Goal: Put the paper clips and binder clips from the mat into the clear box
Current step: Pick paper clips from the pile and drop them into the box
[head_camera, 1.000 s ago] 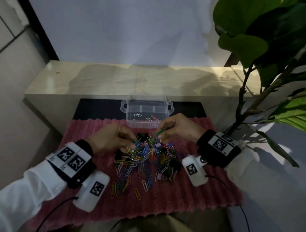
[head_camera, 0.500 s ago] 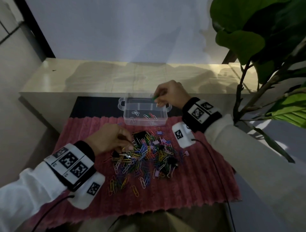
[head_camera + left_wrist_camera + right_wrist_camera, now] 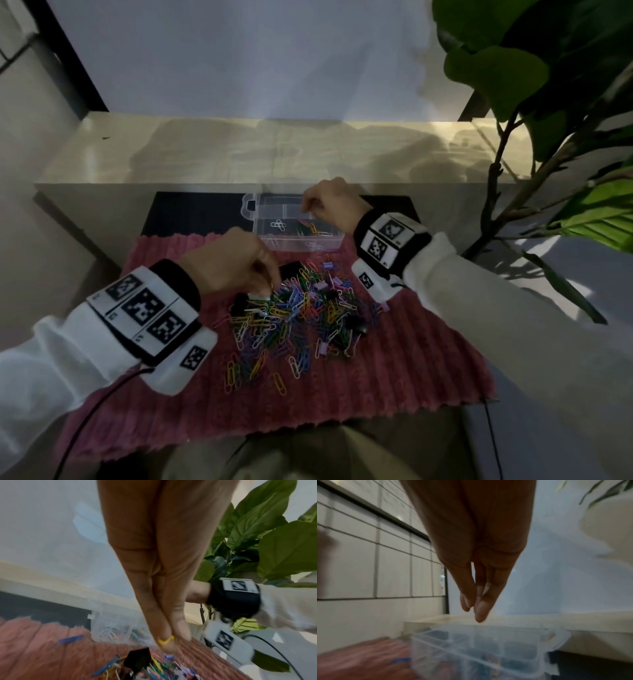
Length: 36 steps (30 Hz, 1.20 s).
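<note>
A heap of coloured paper clips and binder clips lies on the ribbed red mat. The clear box stands at the mat's far edge, with a few clips in it, among them a green paper clip. My left hand is at the heap's left edge. In the left wrist view the left hand pinches a yellow paper clip just above a black binder clip. My right hand hovers over the box's back right. In the right wrist view the right hand points its fingertips down at the box, holding nothing.
A pale raised ledge runs behind the box, with a wall beyond it. A large leafy plant stands at the right, its stems close to my right arm. A black strip lies under the box's far side. A cable trails from my left wrist.
My right hand carried a green paper clip from the heap to the box and no longer holds it. My left hand stayed at the heap and now pinches a yellow clip.
</note>
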{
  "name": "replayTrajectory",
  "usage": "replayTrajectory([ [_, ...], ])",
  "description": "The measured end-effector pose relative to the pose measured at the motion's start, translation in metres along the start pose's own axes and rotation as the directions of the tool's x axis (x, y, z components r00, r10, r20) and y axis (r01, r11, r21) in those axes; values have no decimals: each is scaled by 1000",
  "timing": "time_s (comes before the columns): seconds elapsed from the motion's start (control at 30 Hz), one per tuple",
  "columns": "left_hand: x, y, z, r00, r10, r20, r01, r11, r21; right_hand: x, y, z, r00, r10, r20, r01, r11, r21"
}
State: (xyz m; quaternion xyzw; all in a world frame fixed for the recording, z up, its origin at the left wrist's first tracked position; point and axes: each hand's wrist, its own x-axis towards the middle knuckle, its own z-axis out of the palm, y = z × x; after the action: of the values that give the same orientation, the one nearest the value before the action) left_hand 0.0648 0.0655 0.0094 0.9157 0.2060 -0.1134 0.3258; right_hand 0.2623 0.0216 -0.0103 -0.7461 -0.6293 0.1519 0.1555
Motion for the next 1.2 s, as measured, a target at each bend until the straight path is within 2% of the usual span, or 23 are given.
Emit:
replayTrajectory([
  [0.07, 4, 0, -9, 995, 34, -97, -33, 999, 17, -22, -4, 3, 998, -66, 18, 65, 998, 27],
  [0.1, 6, -1, -14, 989, 40, -144, -40, 999, 3, -36, -7, 6, 991, -94, 97, 92, 995, 26],
  [0.13, 9, -2, -20, 982, 31, -186, -38, 999, -33, -52, -11, 10, 969, -125, 212, 125, 992, 14],
  [0.2, 18, -4, -30, 970, -10, -245, -22, 992, -126, -83, -17, 25, 894, -170, 414, 222, 972, -80],
  [0.27, 34, -5, -38, 957, -40, -288, -4, 988, -153, -102, -20, 39, 847, -184, 498, 333, 914, -229],
  [0.37, 64, -9, -44, 944, -57, -326, 25, 995, -100, -108, -21, 51, 851, -224, 475, 389, 876, -285],
  [0.47, 91, -14, -43, 950, -58, -306, 77, 996, 51, -106, -23, 54, 863, -248, 440, 390, 881, -269],
  [0.6, 107, -17, -38, 981, -97, -169, 136, 962, 235, -105, -22, 57, 872, -261, 415, 378, 897, -229],
  [0.67, 107, -19, -36, 993, -94, -76, 112, 954, 279, -102, -20, 58, 873, -275, 402, 380, 902, -208],
  [0.73, 101, -21, -35, 997, -64, -37, 73, 949, 308, -99, -20, 58, 868, -288, 404, 394, 896, -206],
  [0.87, 72, -19, -35, 987, 43, -157, -1, 966, 258, -90, -21, 54, 856, -303, 418, 411, 890, -198],
  [0.97, 40, -19, -26, 975, 74, -211, -40, 986, 163, -82, -12, 51, 889, -296, 348, 343, 936, -78],
  [1.07, 8, -24, -10, 990, 27, -140, -16, 996, 85, -74, 3, 44, 948, -171, 267, 119, 972, 203],
  [1.13, -11, -28, 4, 997, 3, -80, 2, 998, 66, -70, 10, 34, 960, -70, 272, -52, 906, 419],
  [1.2, -26, -31, 21, 999, -20, -30, 22, 997, 68, -68, 14, 20, 965, -13, 261, -129, 846, 518],
])
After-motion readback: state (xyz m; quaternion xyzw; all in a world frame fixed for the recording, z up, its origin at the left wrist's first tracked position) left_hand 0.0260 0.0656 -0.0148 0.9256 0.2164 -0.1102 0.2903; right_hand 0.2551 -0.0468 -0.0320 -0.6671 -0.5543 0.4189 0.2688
